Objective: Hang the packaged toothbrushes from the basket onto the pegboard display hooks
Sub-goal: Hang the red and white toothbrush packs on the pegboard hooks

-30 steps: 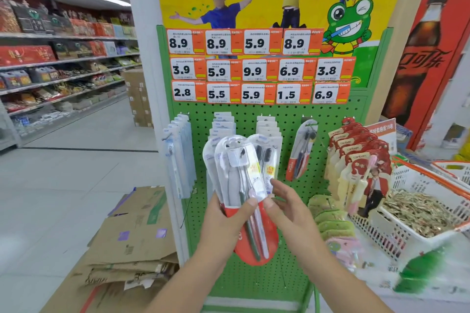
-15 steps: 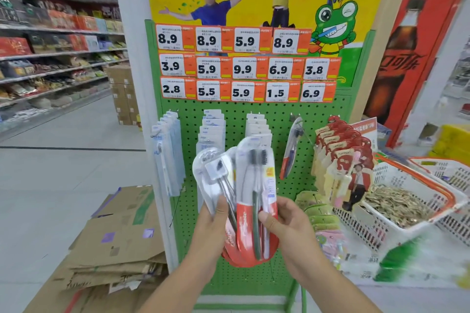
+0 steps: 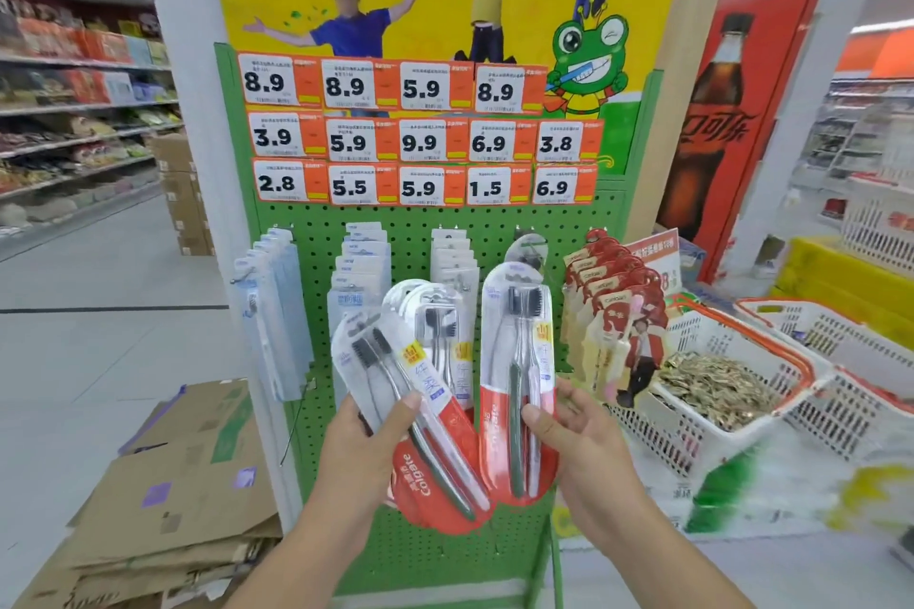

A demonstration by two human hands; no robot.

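My left hand (image 3: pixel 368 448) grips a fanned stack of red-and-clear toothbrush packs (image 3: pixel 425 391), tilted to the left. My right hand (image 3: pixel 576 435) pinches a single upright toothbrush pack (image 3: pixel 517 376) by its lower half, apart from the stack. Both are held in front of the green pegboard (image 3: pixel 316 232). On a hook just above the single pack hangs one similar pack (image 3: pixel 528 250). Other hooks carry blue-white packs (image 3: pixel 274 307), white-carded packs (image 3: pixel 361 262) and red-carded packs (image 3: pixel 611 297). No source basket of toothbrushes is visible.
Price tags (image 3: pixel 420 139) cover the board's top. A white basket of seeds (image 3: pixel 717 391) and further baskets (image 3: pixel 841 341) stand at the right. Flattened cardboard (image 3: pixel 183 485) lies on the floor at the left. Shelves (image 3: pixel 79 124) line the far left aisle.
My right hand has pulled one pack out of the stack and moved it right and up. The left hand's stack has tilted left and fanned out.
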